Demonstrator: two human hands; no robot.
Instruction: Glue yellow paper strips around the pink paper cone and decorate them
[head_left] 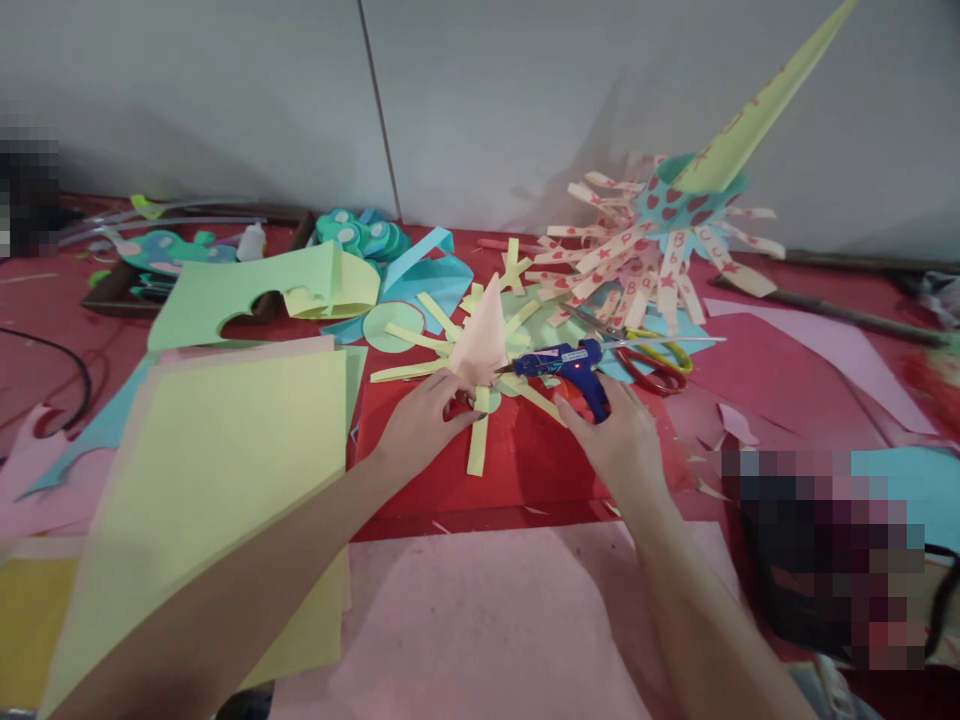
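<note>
My left hand (421,417) pinches the base of a small pink paper cone (481,340) that stands on a craft piece made of yellow paper strips (480,440) fanned out over a pale green disc. My right hand (616,432) grips the handle of a blue hot glue gun (570,362). Its nozzle points left and touches the lower edge of the cone. Both rest over a red sheet (525,465).
Scissors with red and yellow handles (651,362) lie just behind the glue gun. A finished strip-and-cone decoration (675,225) stands at the back right. Stacked yellow and green sheets (225,450) lie left, a pink sheet (480,620) lies near me, a black cable (52,370) lies far left.
</note>
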